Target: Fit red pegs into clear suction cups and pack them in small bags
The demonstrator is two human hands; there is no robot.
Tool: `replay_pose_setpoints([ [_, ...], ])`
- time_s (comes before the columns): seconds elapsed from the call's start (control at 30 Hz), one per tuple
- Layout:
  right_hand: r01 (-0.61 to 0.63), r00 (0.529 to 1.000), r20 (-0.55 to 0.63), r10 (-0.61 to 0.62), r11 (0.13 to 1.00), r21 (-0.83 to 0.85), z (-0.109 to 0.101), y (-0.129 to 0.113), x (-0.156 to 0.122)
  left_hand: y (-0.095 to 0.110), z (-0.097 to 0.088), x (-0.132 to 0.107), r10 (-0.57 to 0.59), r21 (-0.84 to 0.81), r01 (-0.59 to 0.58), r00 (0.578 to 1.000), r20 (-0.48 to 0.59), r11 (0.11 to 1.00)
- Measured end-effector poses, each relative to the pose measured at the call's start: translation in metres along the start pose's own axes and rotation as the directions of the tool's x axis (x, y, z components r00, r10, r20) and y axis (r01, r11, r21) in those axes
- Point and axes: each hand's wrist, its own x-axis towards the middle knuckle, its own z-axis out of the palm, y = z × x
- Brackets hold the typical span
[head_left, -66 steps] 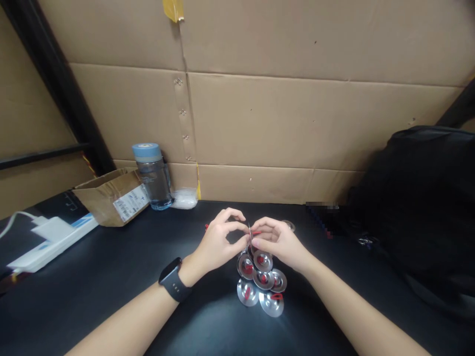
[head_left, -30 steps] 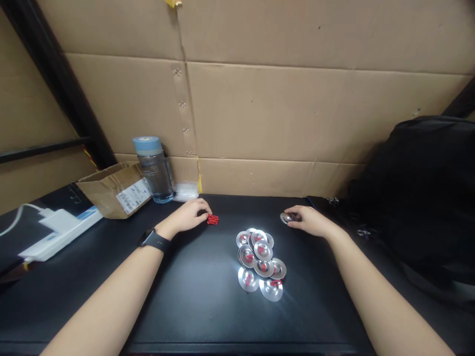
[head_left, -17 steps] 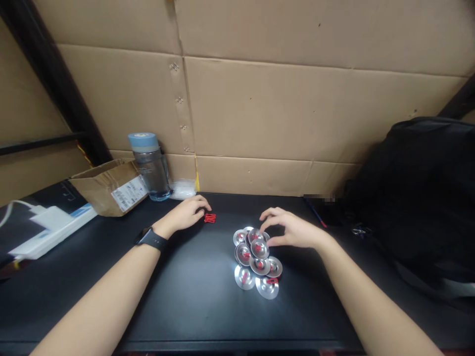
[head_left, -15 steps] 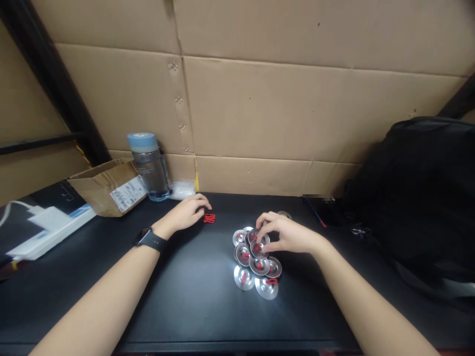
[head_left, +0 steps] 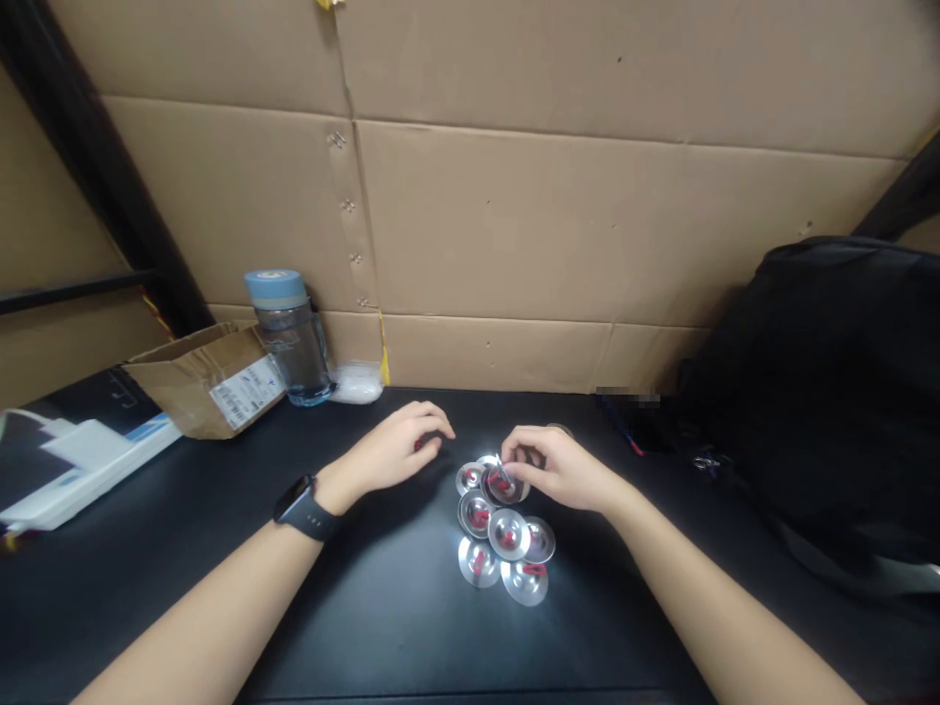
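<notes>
Small silver finger cymbals with red loops lie in an overlapping cluster on the black tabletop. At the cluster's far side my right hand pinches one finger cymbal, tipped up on edge between thumb and fingers; part of it is hidden by the fingers. My left hand, with a black watch on its wrist, hovers left of the cluster. Its fingers are apart and hold nothing. A bit of red cord shows beneath it, mostly covered by the hand.
To the back left stand a blue-lidded water bottle, a brown paper bag and a clear plastic packet. A white power strip lies at far left. A black backpack fills the right; cardboard walls the back.
My right hand has tilted up a finger cymbal from the top of the cluster. My left hand has moved right, over the red cord and closer to the cymbals. The view has shifted slightly.
</notes>
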Motion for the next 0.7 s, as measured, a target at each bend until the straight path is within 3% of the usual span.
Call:
replay_pose_setpoints([
  [0.1,-0.05,0.988,-0.12,0.099,0.932,0.36,0.012,0.003,0.004,0.024,0.009,0.003,0.018,-0.131,-0.011,0.999,0.05,0.991],
  [0.23,-0.056,0.95,-0.184,0.251,0.721,0.691,0.029,0.002,0.009,0.045,0.024,0.008,-0.086,-0.412,0.072,0.996,-0.016,0.908],
  [0.37,-0.048,0.932,-0.191,0.308,0.629,0.776,0.036,-0.003,0.011,0.049,0.037,0.012,-0.277,-0.596,0.184,0.958,-0.069,0.782],
  [0.5,-0.027,0.924,-0.217,0.315,0.62,0.784,0.037,-0.005,0.011,0.045,0.042,0.014,-0.314,-0.685,0.125,0.936,-0.158,0.718],
  [0.7,-0.141,0.935,-0.061,0.348,0.525,0.839,0.044,-0.008,0.011,0.047,0.041,0.014,-0.34,-0.7,0.124,0.923,-0.179,0.704],
])
